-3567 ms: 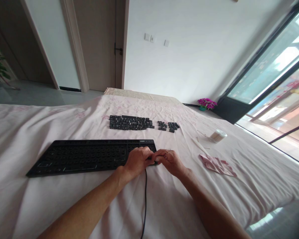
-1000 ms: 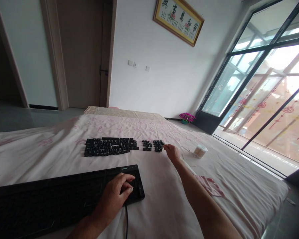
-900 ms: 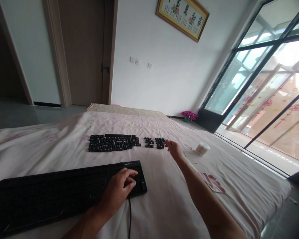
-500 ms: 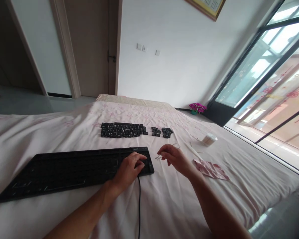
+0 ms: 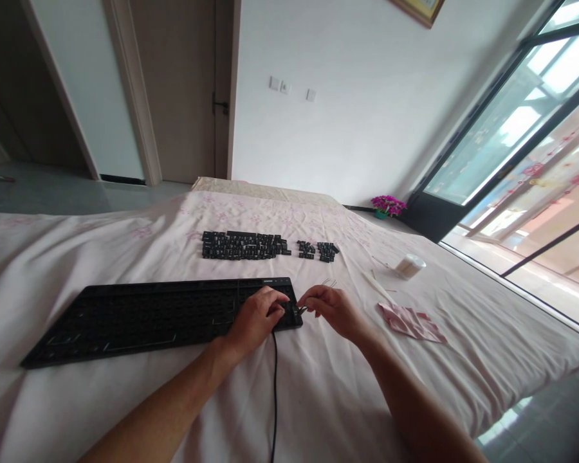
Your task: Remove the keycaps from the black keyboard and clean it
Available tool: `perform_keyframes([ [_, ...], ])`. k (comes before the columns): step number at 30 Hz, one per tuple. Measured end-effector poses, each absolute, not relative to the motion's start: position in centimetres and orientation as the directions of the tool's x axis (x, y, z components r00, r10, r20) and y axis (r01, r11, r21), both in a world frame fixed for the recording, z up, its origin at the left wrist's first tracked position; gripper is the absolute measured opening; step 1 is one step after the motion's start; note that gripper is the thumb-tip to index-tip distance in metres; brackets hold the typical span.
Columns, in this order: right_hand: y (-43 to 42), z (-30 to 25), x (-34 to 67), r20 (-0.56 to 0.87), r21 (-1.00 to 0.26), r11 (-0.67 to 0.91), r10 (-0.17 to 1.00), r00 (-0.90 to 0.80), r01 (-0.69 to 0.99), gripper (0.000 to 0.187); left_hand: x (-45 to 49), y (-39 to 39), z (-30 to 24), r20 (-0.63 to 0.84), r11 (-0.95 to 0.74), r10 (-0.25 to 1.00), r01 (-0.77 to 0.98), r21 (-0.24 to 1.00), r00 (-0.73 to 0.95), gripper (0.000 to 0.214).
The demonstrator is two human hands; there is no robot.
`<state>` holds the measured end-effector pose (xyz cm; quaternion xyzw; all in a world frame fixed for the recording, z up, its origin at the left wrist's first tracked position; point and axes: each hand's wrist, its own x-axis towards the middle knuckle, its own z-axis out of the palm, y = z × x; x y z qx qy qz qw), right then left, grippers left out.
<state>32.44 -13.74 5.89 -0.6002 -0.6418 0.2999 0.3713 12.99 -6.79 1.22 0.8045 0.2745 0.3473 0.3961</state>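
Noting the change first: we see the right hand (image 5: pixel 329 307) back from the far side of the cloth (image 5: pixel 328 399), where it was reaching to the outer edge of the loose key caps (image 5: pixel 231 247) about a second ago. Half a second ago it was just to the right of the black keyboard (image 5: pixel 159 315); now its fingertips are at the keyboard's right end. We judge that the work has come back to the number-pad side, with the wire tool (image 5: pixel 332 283) brought up for use on that edge.

Fingers, right: thumb and forefinger pinched together on the wire tool, whose thin ends show on both sides of the hand. The near ends reach the keyboard's edge; we cannot tell whether they have hooked anything.

Fingers, left: the left hand (image 5: pixel 258 316) rests on the same end of the keyboard, thumb and forefinger bent with a small gap between, and we see nothing held there. Its other fingers are hidden.

Position: we record the keyboard lying flat on the cloth, cable (image 5: pixel 275 399) running toward us. The caps lie beyond it in one large block and two smaller groups, apart from both hands.
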Motion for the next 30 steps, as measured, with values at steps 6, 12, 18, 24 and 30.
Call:
perform_keyframes([
  [6,-14.0,6.2,30.5,0.258,-0.636,0.27,0.957,-0.13,0.723,0.017,13.0,-6.8,0.8,0.358,-0.567,0.705,0.184,0.803,0.613,0.026],
  [12,-13.7,5.3,30.7,0.261,-0.657,0.279,0.956,-0.135,0.7,0.019,12.8,-6.8,0.9,0.365,-0.593,0.684,0.19,0.783,0.632,0.025],
  [18,-13.5,4.7,31.3,0.206,-0.774,0.235,0.972,-0.118,0.588,0.02,13.3,-6.5,1.3,0.309,-0.655,0.599,0.23,0.72,0.739,0.017],
  [24,-13.4,3.6,31.0,0.348,-0.752,0.348,0.931,-0.112,0.56,0.02,15.3,-5.4,1.2,0.284,-0.745,0.552,0.312,0.59,0.784,0.012],
  [30,-13.4,3.1,30.5,0.465,-0.694,0.441,0.878,-0.114,0.569,0.019,15.8,-5.2,1.1,0.303,-0.742,0.548,0.286,0.606,0.78,0.016],
])
